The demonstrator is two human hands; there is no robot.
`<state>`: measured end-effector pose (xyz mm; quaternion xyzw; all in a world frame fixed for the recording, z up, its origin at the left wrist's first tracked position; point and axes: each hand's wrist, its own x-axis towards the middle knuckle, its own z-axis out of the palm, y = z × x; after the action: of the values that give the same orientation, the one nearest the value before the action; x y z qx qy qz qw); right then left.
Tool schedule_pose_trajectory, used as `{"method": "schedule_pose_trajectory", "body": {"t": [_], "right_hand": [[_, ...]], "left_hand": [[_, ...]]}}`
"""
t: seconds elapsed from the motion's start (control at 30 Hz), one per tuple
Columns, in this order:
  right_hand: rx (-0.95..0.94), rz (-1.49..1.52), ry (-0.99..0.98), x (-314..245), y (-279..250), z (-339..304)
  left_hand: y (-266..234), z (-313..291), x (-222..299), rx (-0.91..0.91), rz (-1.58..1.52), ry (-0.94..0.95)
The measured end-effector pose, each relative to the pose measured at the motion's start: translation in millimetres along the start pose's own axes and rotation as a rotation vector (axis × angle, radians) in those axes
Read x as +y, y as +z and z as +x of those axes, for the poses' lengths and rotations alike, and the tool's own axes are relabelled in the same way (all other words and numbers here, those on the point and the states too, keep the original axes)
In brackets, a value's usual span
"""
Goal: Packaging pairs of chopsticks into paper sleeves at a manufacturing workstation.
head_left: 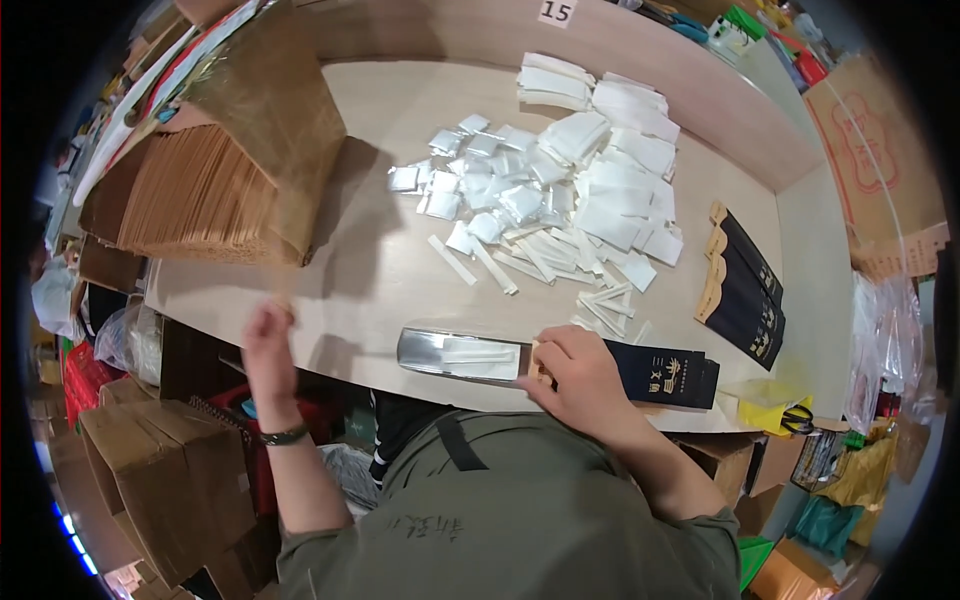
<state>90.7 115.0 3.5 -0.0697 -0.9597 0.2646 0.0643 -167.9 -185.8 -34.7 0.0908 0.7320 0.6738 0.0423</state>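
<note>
My right hand presses down on the tan-edged end of a dark navy printed sleeve, its fingers closed around that end. A long shiny silver piece with a rounded end lies in line with the sleeve, and a white strip packet rests on it. Whether the silver piece enters the sleeve is hidden under my fingers. My left hand is raised beside the table's front edge, blurred by motion. Its fingers look pinched together, with a faint tan streak above them; what they hold cannot be made out.
At the left stands an open cardboard box packed with upright brown pieces. Small clear packets, white packets and narrow white strips spread over the table's middle. More navy sleeves lie right, near a yellow bag.
</note>
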Motion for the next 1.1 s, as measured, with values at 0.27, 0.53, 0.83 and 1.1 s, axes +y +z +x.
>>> {"method": "schedule_pose_trajectory", "body": {"t": [0.27,0.53,0.83,1.1], "right_hand": [[-0.018,-0.035,-0.184,24.5,6.9,-19.3],[0.047,-0.049,-0.133,21.1,15.1,-12.2],[0.112,-0.048,-0.189,27.5,8.0,-10.2],[0.161,-0.163,0.164,130.8,-96.3,-19.5]], "left_hand": [[48.1,-23.1,-7.6,-0.718,0.423,-0.137],[166.6,-99.3,11.4,-0.533,0.459,0.352],[167.5,-107.1,50.1,-0.872,0.389,0.266],[161.0,-66.4,37.3,-0.784,0.962,0.526]]}}
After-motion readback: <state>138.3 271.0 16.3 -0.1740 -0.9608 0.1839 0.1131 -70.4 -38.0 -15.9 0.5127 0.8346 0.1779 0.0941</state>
